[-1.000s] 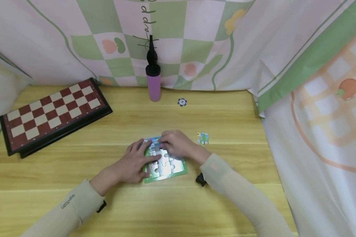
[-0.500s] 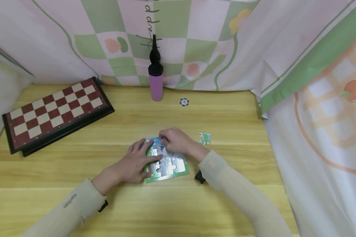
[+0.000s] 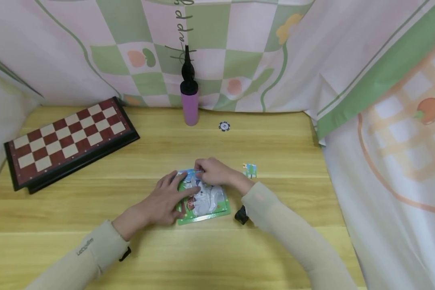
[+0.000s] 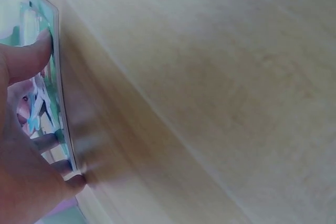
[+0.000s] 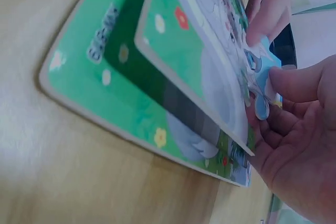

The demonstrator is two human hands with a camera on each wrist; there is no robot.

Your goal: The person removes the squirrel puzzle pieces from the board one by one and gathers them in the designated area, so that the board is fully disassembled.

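Observation:
A green puzzle tray lies on the wooden table in front of me. Its joined picture layer is tilted up at the far edge, clear of the tray in the right wrist view. My right hand pinches that raised far edge, thumb on top and fingers beneath. My left hand lies flat along the tray's left side, fingers straight on the puzzle; its thumb presses the tray edge.
A loose puzzle piece lies just right of my right hand. Further back are a poker chip and a pink bottle-shaped pump against the checked curtain. A folded chessboard sits at the far left.
The right hand has raised the far edge of the joined picture layer off the tray, so its picture now shows instead of glare. The left hand has stayed in place.

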